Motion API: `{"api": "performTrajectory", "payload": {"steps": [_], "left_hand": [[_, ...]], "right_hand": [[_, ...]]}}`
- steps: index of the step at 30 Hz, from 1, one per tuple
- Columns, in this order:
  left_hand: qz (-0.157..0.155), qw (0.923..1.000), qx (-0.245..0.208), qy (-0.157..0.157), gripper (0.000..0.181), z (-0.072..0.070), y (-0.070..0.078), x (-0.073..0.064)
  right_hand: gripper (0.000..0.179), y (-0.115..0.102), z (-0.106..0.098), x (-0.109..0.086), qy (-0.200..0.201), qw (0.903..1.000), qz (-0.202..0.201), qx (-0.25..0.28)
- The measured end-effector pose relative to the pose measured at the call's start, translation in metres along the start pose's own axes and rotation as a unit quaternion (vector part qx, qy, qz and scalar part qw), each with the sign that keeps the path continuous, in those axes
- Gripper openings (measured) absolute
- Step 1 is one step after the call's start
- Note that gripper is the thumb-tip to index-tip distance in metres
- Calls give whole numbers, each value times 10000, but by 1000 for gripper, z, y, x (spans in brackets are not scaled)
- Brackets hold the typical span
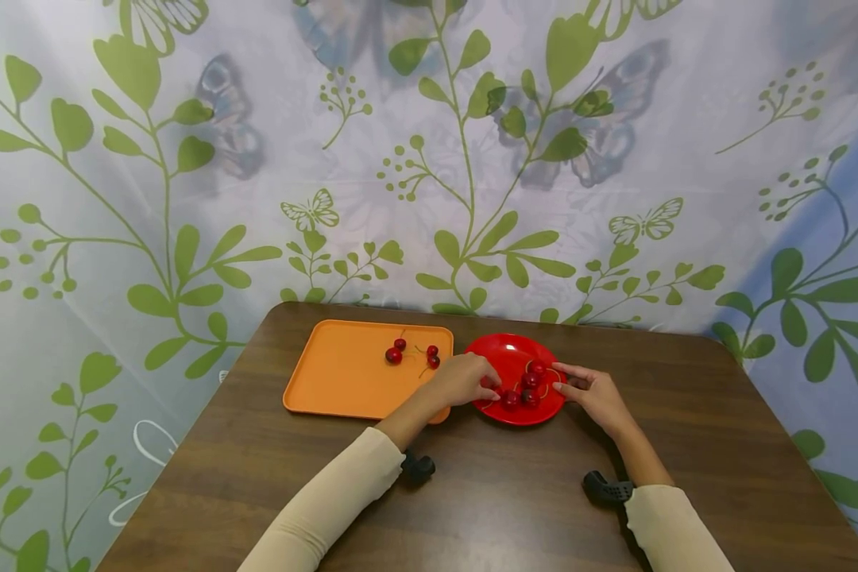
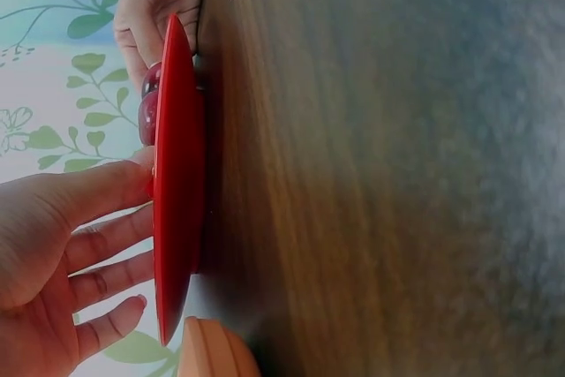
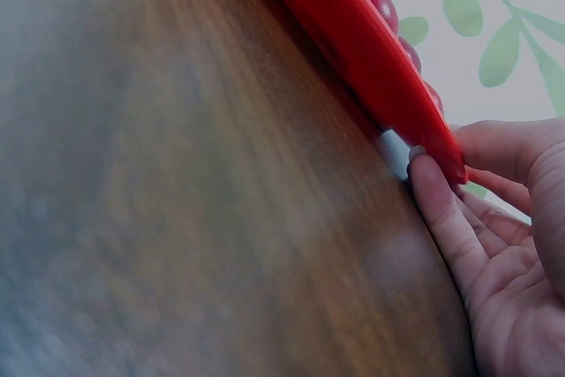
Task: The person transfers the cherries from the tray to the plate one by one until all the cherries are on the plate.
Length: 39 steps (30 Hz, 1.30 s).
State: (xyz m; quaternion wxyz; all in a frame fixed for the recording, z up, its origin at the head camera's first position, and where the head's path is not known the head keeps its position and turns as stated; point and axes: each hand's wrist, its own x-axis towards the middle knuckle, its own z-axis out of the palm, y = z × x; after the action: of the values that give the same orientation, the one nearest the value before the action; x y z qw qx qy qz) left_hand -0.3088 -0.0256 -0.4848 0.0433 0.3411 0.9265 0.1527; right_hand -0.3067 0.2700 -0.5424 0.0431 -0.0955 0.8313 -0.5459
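A round red plate (image 1: 506,346) lies on the table, bearing several dark red cherries (image 1: 531,380) with stems. Its right rim is pinched by my right hand (image 1: 600,399); the right wrist view shows fingers below and above the edge of the plate (image 3: 362,59). My left hand (image 1: 465,378) reaches over the plate's left side, thumb and forefinger closed around a cherry (image 1: 496,390) that they mostly cover. In the left wrist view its other fingers spread beside the plate (image 2: 179,192). Left of the plate, an orange tray (image 1: 343,369) holds several cherries (image 1: 394,356).
The brown wooden table (image 1: 500,492) ends at a patterned curtain (image 1: 372,175) behind the plate and tray. The tray's right edge lies close to the plate, under the left forearm. Black wrist-worn devices (image 1: 608,488) show near both sleeves.
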Motion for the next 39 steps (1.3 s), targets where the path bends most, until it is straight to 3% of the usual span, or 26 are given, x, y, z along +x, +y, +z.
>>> {"api": "performTrajectory", "payload": {"steps": [12, 22, 32, 39], "left_hand": [[-92, 9998, 39, 166, 27, -7, 1, -2], [-267, 9984, 88, 490, 27, -18, -8, -10], [-412, 9968, -169, 656, 26, -26, -22, -26], [-565, 9935, -177, 976, 24, -31, -34, -38]], "right_hand": [[47, -22, -1, -8, -170, 9996, 162, 160], [49, 1, 0, 0, 16, 10000, 43, -29], [47, 0, 0, -1, 50, 10000, 67, -24], [49, 1, 0, 0, 20, 9999, 41, -99]]}}
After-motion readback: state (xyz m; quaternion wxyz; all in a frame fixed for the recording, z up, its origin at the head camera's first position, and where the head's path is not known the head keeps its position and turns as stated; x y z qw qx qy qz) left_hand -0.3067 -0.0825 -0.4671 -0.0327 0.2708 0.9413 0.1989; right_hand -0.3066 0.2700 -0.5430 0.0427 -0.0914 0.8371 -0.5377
